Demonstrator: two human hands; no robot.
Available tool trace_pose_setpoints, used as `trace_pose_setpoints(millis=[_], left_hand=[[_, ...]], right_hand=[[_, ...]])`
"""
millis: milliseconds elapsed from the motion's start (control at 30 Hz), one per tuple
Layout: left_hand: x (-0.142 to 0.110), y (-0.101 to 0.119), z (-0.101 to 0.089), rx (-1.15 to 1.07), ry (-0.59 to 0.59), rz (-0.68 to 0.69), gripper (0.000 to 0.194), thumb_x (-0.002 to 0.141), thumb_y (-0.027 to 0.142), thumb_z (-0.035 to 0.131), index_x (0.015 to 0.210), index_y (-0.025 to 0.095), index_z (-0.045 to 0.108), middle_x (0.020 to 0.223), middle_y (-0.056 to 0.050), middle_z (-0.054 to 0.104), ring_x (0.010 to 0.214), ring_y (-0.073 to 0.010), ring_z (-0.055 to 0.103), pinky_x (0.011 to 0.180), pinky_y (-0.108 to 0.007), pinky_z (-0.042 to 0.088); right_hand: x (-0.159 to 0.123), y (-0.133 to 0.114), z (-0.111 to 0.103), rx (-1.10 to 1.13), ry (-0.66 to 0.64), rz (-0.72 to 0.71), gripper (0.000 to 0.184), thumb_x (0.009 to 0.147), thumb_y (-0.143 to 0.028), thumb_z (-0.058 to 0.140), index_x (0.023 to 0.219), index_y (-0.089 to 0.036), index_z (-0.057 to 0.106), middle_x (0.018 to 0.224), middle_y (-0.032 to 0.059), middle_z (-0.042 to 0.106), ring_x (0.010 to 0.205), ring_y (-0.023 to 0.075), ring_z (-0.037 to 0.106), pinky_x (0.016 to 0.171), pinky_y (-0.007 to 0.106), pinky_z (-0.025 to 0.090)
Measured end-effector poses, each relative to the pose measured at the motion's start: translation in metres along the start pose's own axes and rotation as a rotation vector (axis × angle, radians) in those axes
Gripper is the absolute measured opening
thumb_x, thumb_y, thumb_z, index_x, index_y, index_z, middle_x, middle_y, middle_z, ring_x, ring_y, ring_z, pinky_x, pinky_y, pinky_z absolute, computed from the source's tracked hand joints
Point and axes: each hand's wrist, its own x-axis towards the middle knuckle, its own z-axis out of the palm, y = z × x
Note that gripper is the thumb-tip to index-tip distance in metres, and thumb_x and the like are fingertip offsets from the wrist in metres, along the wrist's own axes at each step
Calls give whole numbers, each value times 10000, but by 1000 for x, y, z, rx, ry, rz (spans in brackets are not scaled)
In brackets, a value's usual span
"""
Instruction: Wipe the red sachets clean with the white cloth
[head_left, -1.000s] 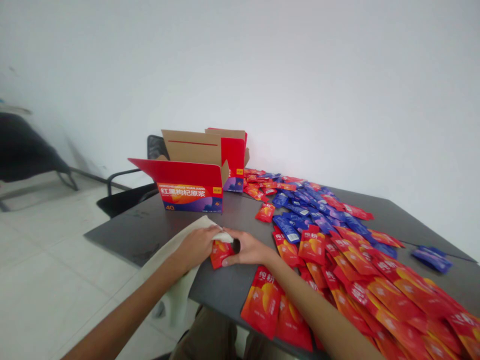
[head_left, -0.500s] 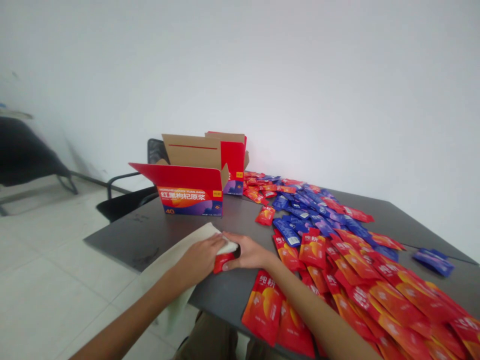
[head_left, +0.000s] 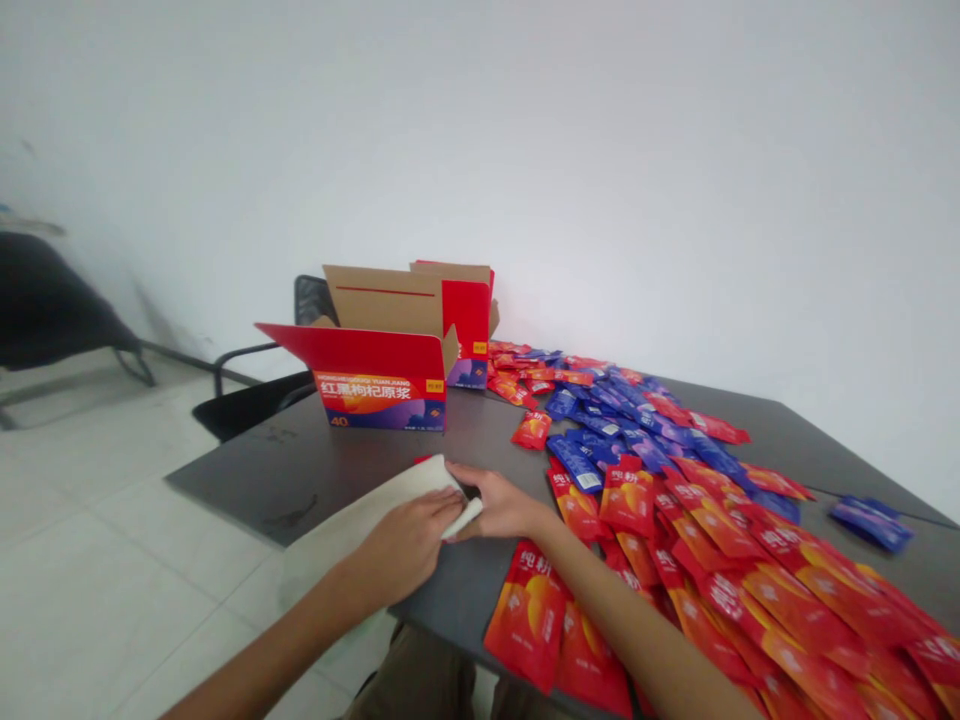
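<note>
At the near edge of a dark grey tabletop (head_left: 247, 475), seen from the head camera, the left hand (head_left: 405, 550) lies flat and open on a cream cloth (head_left: 352, 535), pressing it down. The right hand (head_left: 501, 505) curls around the cloth's folded tip, though whether its fingers pinch the fabric cannot be told. A glossy red foil pouch (head_left: 423, 459) shows only as a thin sliver at the cloth's far edge, the rest apparently covered. The step in hand looks like wiping that pouch inside the cloth, and freeing it would call for lifting the fold.

To the right, a wide spread of red foil pouches (head_left: 529, 615) and blue foil pouches (head_left: 577, 463) covers much of the table. Beyond the hands stand two open red cardboard cartons (head_left: 379, 395) with tan inner flaps. A black chair (head_left: 311, 300) sits behind them, against a white wall (head_left: 480, 150), above pale floor tiles (head_left: 97, 570).
</note>
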Motion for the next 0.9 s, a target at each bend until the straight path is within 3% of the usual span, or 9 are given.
trace_pose_setpoints(millis=[167, 233, 367, 567, 767, 900], left_hand=[[10, -17, -7, 54, -14, -209, 460, 841, 40, 386, 1262, 125, 551, 1317, -137, 582, 1189, -223, 569, 1047, -370, 415], [9, -14, -6, 73, -9, -189, 477, 830, 32, 391, 1275, 120, 538, 1331, -141, 571, 1221, -223, 544, 1060, -363, 402], [1, 1, -1, 38, -21, -13, 535, 791, 3, 407, 1299, 131, 519, 1362, -116, 549, 1282, -203, 484, 1101, -339, 357], [11, -17, -6, 30, 0, -223, 469, 837, 27, 385, 1271, 114, 540, 1304, -160, 586, 1171, -231, 582, 1028, -381, 432], [-2, -2, -3, -15, -30, -26, 546, 786, -3, 415, 1303, 138, 522, 1368, -106, 546, 1293, -194, 472, 1110, -333, 345], [4, -18, -7, -4, 3, -172, 491, 818, 17, 403, 1270, 134, 551, 1322, -127, 582, 1206, -217, 557, 1064, -362, 402]], right_hand=[[-1, -4, -1, 28, 4, -18, 878, 596, -480, 802, 1373, -249, 464, 1378, 50, 552, 1251, 258, 533, 1105, 399, 359], [-1, -4, -1, 21, 3, -13, 886, 596, -485, 800, 1376, -236, 461, 1384, 61, 546, 1252, 261, 531, 1104, 401, 361], [0, -1, 0, -25, -6, 13, 966, 543, -470, 827, 1387, -191, 448, 1418, 104, 504, 1277, 285, 507, 1099, 409, 368], [0, -7, -3, 10, -14, -13, 866, 609, -486, 792, 1373, -247, 463, 1384, 53, 546, 1252, 254, 533, 1105, 394, 361], [0, -2, 0, -44, -20, 42, 974, 552, -479, 821, 1394, -175, 438, 1444, 121, 468, 1303, 287, 481, 1112, 415, 348], [0, -8, -3, -27, -16, 13, 866, 599, -484, 799, 1361, -223, 482, 1416, 78, 510, 1287, 269, 497, 1114, 409, 341]])
